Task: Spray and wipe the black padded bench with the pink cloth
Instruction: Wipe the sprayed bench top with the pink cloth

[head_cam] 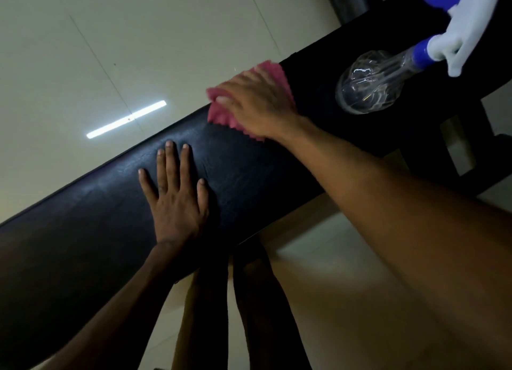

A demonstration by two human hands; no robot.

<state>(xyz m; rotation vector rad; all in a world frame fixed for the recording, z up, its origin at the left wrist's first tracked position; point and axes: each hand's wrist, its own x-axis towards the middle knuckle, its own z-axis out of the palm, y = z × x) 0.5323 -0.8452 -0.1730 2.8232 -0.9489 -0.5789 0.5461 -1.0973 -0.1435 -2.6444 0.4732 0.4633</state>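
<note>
We judge the wiping step underway: right hand (257, 106) presses the pink cloth (221, 114) flat-fingered on the bench (83, 217), left hand (174, 195) braces open; next, sweep toward unwiped padding.

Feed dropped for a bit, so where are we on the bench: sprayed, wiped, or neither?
Spraying looks finished for now: the bottle lies on the bench, in neither hand. Wiping is in hand: the right hand presses the cloth flat on the padding beside the bottle, while the left hand rests flat nearer the camera. I cannot tell which parts are already wiped; the near stretch likely remains.
</note>
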